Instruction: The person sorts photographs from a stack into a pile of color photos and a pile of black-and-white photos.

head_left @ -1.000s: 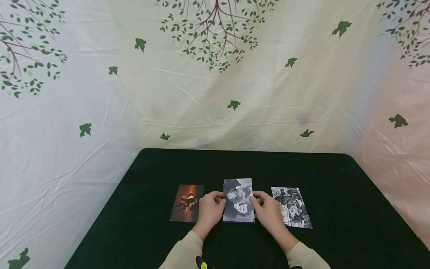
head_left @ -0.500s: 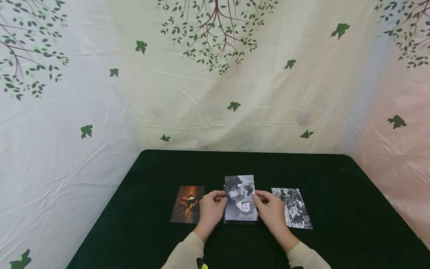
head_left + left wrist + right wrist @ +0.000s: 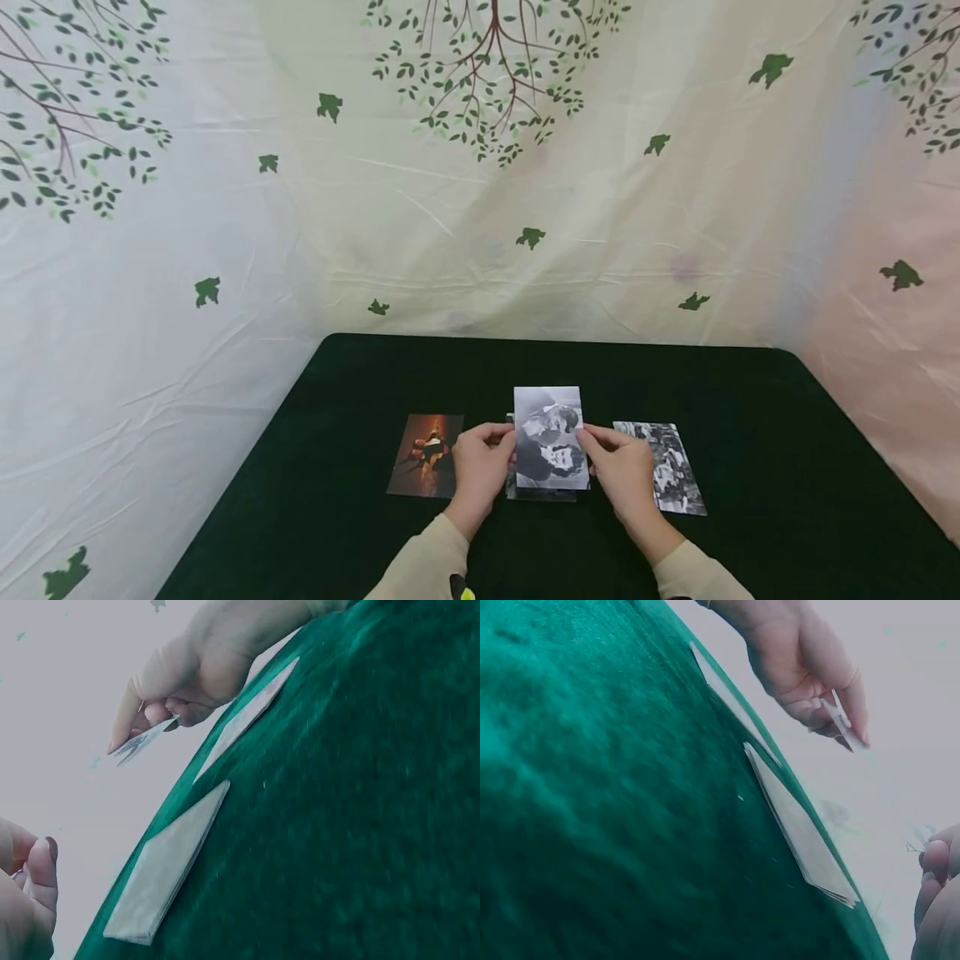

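Rectangular black-and-white photo card (image 3: 551,437), thin and flat, is found between my two hands, raised above the table and tilted so that its printed side faces me. Its left edge meets my left hand (image 3: 480,467); its right edge meets my right hand (image 3: 622,475). My left hand is grasping: thumb and fingers are drawn together in a pinch on the card's edge, with little gap between them. My right hand is grasping in the same manner at the opposite edge, the thumb lying on the printed face. Whether a single sheet or several are held, I cannot tell.

Below and behind the held item lies a stack of pale-edged rectangular cards (image 3: 169,866). Both wrist views show the stack resting on the table with layered edges, apart from the held card; in the head view it is mostly covered.

Beside my left hand lies an orange-brown photo card (image 3: 420,458), its right side partly hidden by that hand. Beside my right hand lies a second black-and-white photo card (image 3: 678,471), its left side partly hidden. All rest on a dark green cloth-covered table (image 3: 315,517). Cream sleeves (image 3: 427,558) cover my forearms.
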Tool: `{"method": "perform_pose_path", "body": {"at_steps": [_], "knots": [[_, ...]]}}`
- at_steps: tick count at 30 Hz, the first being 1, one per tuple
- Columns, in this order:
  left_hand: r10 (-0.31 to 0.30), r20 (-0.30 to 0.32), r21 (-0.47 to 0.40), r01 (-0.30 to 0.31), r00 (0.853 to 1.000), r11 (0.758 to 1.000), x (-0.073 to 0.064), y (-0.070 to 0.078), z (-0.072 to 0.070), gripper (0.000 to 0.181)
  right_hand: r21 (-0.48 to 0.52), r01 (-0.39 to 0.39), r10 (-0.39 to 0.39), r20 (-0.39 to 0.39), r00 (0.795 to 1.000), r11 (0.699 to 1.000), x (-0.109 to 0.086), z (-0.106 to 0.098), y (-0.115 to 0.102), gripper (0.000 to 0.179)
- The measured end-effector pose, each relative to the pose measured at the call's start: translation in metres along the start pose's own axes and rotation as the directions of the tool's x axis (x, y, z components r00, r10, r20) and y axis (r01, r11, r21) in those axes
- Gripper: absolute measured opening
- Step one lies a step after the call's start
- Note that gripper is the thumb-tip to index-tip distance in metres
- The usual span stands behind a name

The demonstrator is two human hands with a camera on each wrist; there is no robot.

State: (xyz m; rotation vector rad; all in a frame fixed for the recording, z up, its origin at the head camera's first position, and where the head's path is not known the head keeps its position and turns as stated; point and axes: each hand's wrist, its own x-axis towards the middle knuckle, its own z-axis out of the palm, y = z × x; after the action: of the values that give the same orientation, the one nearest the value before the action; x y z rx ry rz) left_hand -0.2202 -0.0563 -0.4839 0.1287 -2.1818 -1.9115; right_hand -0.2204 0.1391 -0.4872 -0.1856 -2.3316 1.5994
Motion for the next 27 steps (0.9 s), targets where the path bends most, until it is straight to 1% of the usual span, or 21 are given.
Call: {"method": "perform_pose_path", "body": {"at_steps": [4, 7, 10, 15, 17, 18, 21, 25, 27], "knots": [[0.018, 0.005, -0.049, -0.018, 1.0, 0.999, -0.003, 0.012, 0.008, 0.007, -0.038, 0.004, -0.004, 0.003, 1.0, 0.999, 0.003, -0.013, -0.008, 0.033], [0.016, 0.013, -0.092, -0.014, 1.0, 0.996, -0.006, 0.019, 0.019, 0.007, -0.074, -0.012, 0.01, -0.021, 1.0, 0.997, 0.005, -0.026, -0.009, 0.035], [-0.01, 0.022, -0.15, 0.013, 1.0, 0.989, -0.011, 0.022, 0.037, 0.007, -0.113, -0.047, 0.041, -0.061, 0.997, 0.992, 0.006, -0.041, -0.006, 0.037], [-0.09, 0.056, -0.223, 0.1, 0.994, 0.97, -0.023, 0.026, 0.073, 0.008, -0.147, -0.13, 0.117, -0.093, 0.989, 0.981, 0.008, -0.073, 0.003, 0.044], [-0.103, 0.071, -0.227, 0.117, 0.992, 0.967, -0.029, 0.027, 0.087, 0.009, -0.176, -0.165, 0.148, -0.103, 0.984, 0.971, 0.008, -0.087, 0.007, 0.047], [-0.098, 0.074, -0.232, 0.112, 0.992, 0.966, -0.031, 0.027, 0.094, 0.009, -0.191, -0.178, 0.16, -0.109, 0.981, 0.965, 0.009, -0.093, 0.009, 0.049], [-0.076, 0.09, -0.193, 0.093, 0.993, 0.977, -0.036, 0.028, 0.109, 0.011, -0.251, -0.211, 0.187, -0.114, 0.976, 0.945, 0.009, -0.11, 0.014, 0.053], [-0.047, 0.09, -0.08, 0.054, 0.995, 0.995, -0.039, 0.028, 0.121, 0.012, -0.3, -0.228, 0.209, -0.094, 0.973, 0.926, 0.012, -0.123, 0.023, 0.057], [-0.047, 0.093, -0.017, 0.049, 0.995, 0.999, -0.04, 0.028, 0.125, 0.011, -0.318, -0.227, 0.212, -0.079, 0.974, 0.921, 0.014, -0.127, 0.028, 0.059]]}}
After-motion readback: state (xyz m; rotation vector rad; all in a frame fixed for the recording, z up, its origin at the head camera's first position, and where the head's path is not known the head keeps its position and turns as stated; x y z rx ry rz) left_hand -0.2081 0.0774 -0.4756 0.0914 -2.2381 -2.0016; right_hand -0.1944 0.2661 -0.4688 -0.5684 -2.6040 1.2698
